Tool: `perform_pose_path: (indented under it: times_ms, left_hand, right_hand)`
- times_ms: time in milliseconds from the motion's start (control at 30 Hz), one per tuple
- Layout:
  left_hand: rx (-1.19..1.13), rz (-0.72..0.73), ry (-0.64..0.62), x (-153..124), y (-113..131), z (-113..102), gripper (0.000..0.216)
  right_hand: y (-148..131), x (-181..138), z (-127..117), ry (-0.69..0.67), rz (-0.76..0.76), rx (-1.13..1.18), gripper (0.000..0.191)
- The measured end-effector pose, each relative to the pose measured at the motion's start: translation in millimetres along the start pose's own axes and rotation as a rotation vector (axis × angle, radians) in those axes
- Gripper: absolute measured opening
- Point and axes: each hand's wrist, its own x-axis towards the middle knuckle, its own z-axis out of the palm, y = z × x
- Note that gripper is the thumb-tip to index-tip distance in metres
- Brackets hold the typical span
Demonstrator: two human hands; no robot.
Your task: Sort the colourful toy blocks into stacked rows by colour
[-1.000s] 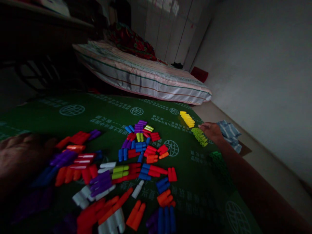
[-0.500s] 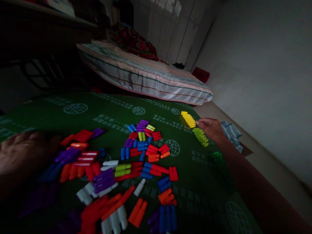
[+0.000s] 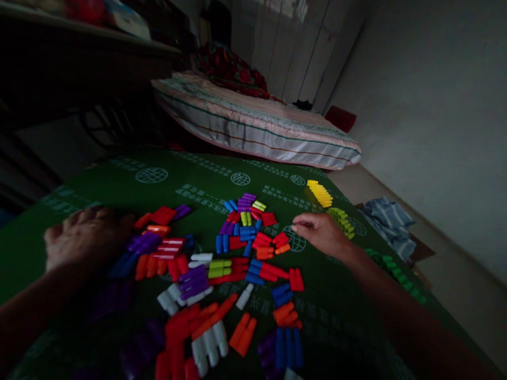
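Since a second ago the right hand (image 3: 322, 232) has drawn back from the light-green row (image 3: 342, 221) near the mat's far right edge and now hangs over the right fringe of the loose pile of coloured pegs (image 3: 237, 264) at the middle of the green mat (image 3: 166, 184), fingers loosely curled; whether it grasps a peg I cannot tell. Those pegs look like small hollow plastic pieces, light, stiff and smooth, so each is probably best pinched across its sides at mid-length. Beyond the light-green row a yellow row (image 3: 320, 193) lies closer to the far right corner, and a dark-green row (image 3: 394, 274) runs along the right edge. Resting on the pile's left side, the left hand (image 3: 85, 237) lies flat and released, palm down over purple and red pegs.
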Motion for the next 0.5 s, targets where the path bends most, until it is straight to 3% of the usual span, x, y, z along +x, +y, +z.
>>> perform_pose_path:
  times_ms: [200,367,500]
  left_hand:
    - [-0.016,0.015,0.011,-2,0,0,0.085]
    - [-0.02,0.027,0.017,-3,-2,0,0.084]
    - [-0.018,0.022,0.004,-5,2,-3,0.085]
  right_hand:
    - [-26,2,36,-0.122,-0.171,-0.172,0.013]
    - [-52,27,54,-0.151,-0.271,-0.337,0.013]
    - [-73,52,74,-0.16,-0.244,-0.497,0.015]
